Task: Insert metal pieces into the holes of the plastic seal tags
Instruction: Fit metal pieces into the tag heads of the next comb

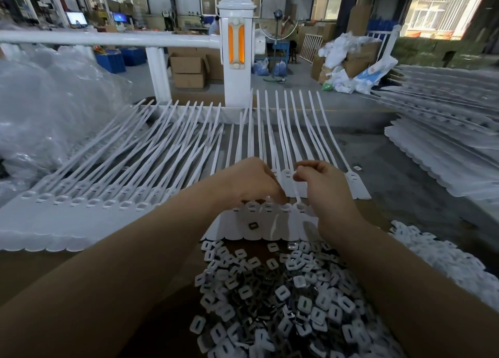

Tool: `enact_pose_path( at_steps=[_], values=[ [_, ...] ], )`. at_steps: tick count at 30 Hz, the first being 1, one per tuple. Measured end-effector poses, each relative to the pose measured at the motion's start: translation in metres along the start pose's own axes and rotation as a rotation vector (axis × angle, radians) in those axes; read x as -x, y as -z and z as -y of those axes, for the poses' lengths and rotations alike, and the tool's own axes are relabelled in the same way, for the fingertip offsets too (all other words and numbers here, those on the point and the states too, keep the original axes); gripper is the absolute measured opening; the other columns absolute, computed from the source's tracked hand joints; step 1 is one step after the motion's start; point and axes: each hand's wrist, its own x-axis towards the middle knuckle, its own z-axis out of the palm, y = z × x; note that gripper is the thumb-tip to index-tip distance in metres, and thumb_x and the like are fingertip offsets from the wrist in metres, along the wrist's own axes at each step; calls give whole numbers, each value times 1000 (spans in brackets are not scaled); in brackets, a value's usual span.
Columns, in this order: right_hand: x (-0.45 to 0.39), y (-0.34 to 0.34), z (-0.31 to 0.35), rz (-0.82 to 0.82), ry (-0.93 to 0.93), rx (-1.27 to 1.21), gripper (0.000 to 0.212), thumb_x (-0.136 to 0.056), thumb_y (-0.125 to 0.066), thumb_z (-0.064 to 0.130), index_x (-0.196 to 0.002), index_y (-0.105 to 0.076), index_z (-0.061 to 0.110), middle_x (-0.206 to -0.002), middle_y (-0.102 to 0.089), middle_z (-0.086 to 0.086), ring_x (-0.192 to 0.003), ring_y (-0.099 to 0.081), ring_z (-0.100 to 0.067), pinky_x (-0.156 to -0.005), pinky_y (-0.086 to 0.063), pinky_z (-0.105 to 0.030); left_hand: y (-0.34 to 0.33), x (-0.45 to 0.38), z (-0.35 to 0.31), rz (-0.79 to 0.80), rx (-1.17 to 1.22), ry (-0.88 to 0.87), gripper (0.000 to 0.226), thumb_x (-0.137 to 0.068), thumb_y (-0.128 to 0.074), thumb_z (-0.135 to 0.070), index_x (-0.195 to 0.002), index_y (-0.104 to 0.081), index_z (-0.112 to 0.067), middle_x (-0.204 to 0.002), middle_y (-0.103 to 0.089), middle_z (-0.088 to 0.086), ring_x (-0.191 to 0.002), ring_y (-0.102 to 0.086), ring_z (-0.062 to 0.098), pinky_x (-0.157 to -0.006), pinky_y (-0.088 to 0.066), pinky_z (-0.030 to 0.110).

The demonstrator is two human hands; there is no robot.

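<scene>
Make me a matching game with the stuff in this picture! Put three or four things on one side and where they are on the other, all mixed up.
Things:
1. pile of metal pieces
2. lone metal piece
3. clear plastic bags
4. stacked tag sheets

Places:
A. at the far right
B. lying alone on the sheet of seal tags under the hands
C. nearest the camera, between the two forearms
D. at the far left

Pairs: 1-C, 2-B, 3-D, 4-A
</scene>
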Motion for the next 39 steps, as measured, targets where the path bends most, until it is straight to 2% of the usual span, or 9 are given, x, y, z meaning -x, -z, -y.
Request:
enact_pose_path(
  at_steps=[8,12,14,18,23,27,32,36,39],
  values=[
    [-2,-2,-3,4,34,23,15,-95,-53,17,-90,-59,29,-89,-64,7,-71,-55,-2,-53,-39,-20,-2,-2,5,59,-9,-18,6,-76,-81,-30,-73,-76,-31,-92,-70,-10,-96,-61,14,-70,-46,27],
    [-1,-2,-3,11,46,40,14,-95,-53,16,-92,-60,29,-85,-63,6,-66,-54,-1,-45,-41,-13,-6,-3,5,24,-138,-45,11,-79,-76,-36,-86,-78,-28,-92,-71,-12,-101,-61,16,-106,-39,47],
    [-1,-2,-3,11,47,42,15,-95,-53,16,-91,-59,29,-86,-63,6,-67,-54,-2,-47,-40,-15,-9,-3,5,-5,-182,-39,23,-79,-74,-40,-92,-77,-21,-93,-73,-5,-96,-63,16,-109,-34,50],
    [0,-2,-3,11,46,37,16,-95,-53,14,-91,-58,29,-89,-64,5,-70,-55,-4,-52,-40,-20,-12,-3,4,-33,-177,-11,33,-77,-75,-40,-95,-76,-13,-96,-74,3,-93,-65,18,-108,-36,50],
    [0,-1,-2,14,36,32,14,-95,-53,15,-94,-59,28,-87,-63,6,-69,-54,-2,-50,-40,-19,-11,-2,4,-39,-114,-9,18,-74,-82,-35,-85,-76,-21,-92,-71,-4,-97,-62,19,-109,-36,50],
    [0,0,-2,19,38,35,15,-95,-53,15,-94,-59,29,-89,-64,5,-72,-55,-2,-51,-39,-18,-6,3,7,-4,-191,-164,10,-80,-78,-34,-75,-72,-40,-78,-63,-17,-85,-56,7,-108,-36,55],
    [0,0,-1,22,38,31,14,-94,-53,16,-93,-60,28,-86,-63,6,-67,-54,0,-42,-38,-11,2,5,15,11,-378,-356,12,-86,-73,-33,-90,-76,-43,-89,-71,-22,-88,-60,-5,-105,-39,41],
    [0,0,-1,22,28,16,14,-95,-52,16,-95,-60,28,-89,-64,7,-71,-55,-1,-49,-39,-16,13,9,17,57,-238,-427,22,-83,-76,-19,-96,-77,-36,-83,-70,-23,-80,-62,-9,-75,-48,10],
    [0,1,0,24,19,24,14,-95,-53,17,-94,-60,29,-91,-64,6,-74,-56,-1,-46,-39,-14,31,17,16,129,-288,-355,12,-77,-81,-26,-86,-75,-31,-81,-71,-19,-73,-64,-5,-67,-49,14]
  ],
)
